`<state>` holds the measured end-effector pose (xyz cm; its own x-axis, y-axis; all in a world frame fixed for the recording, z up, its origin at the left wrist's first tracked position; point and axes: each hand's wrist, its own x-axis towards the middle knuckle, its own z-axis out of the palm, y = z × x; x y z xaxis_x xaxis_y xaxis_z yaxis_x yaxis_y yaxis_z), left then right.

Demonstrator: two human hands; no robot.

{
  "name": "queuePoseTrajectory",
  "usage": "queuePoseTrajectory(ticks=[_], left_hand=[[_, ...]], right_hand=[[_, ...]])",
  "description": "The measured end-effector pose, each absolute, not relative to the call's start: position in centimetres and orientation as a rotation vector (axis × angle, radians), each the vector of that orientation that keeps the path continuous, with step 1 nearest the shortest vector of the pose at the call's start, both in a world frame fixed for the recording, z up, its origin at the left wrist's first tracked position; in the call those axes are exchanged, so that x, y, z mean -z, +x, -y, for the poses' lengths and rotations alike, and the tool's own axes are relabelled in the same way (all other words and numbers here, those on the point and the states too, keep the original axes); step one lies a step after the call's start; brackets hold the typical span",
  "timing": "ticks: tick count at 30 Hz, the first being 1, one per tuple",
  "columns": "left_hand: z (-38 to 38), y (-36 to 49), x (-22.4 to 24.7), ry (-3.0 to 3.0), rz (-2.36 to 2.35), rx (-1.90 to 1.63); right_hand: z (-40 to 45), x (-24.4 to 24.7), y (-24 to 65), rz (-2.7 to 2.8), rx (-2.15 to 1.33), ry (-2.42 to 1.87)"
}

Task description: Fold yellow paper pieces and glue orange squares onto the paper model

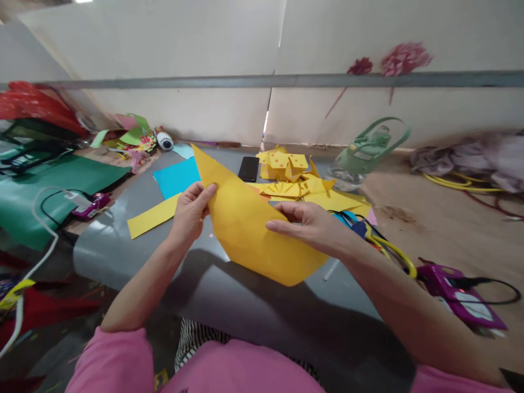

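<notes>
Yellow sheet [249, 234] spans above the desk [110, 251], left fingers [208, 192] and right fingers [282, 226] pinching separate edges, apparently keeping it spread; a phone [248, 169] lies toward the desk's far side.

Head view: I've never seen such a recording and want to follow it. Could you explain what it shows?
There's no machine here, only a person's bare hands: the left hand and the right hand. The only picture comes from a camera worn on the head, looking forward and down. The hands hold a large yellow sheet above a grey table. On the table lie a blue sheet, a yellow strip, a dark phone and yellow paper pieces, some spotted.
</notes>
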<state>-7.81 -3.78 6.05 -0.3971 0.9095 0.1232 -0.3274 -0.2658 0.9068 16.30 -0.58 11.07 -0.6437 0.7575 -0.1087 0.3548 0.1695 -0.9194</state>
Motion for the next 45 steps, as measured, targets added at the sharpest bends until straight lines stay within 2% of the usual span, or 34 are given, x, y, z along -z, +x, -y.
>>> queuePoseTrajectory(ticks=[8, 12, 17, 21, 37, 42, 45], left_hand=[[1.9, -9.1, -7.9, 0.863, -1.028, -1.753], [1.2, -10.1, -8.9, 0.896, -1.054, -1.71], [2.0, -10.1, -9.1, 1.072, -1.069, -1.271], [2.9, -10.0, -8.4, 1.205, -1.04, -1.056], [2.3, -10.9, -4.4, 1.214, -1.066, -0.909], [2.7, -11.1, -4.3, 1.28, -1.093, -0.733], [2.9, -10.2, -4.7, 1.349, -1.063, -0.748]], right_hand=[[0.8, -12.1, 17.0, 2.063, -1.783, -1.151], [0.9, -11.7, 17.2, 2.006, -1.711, -1.156], [0.4, -12.0, 16.8, 1.666, -1.586, -1.105], [-0.3, -11.8, 16.4, 1.551, -1.502, -1.086], [-3.8, -7.0, 17.8, 1.656, -1.436, -1.002], [-4.7, -7.1, 18.5, 1.745, -1.437, -0.951], [-4.5, -7.3, 18.0, 1.688, -1.451, -0.987]])
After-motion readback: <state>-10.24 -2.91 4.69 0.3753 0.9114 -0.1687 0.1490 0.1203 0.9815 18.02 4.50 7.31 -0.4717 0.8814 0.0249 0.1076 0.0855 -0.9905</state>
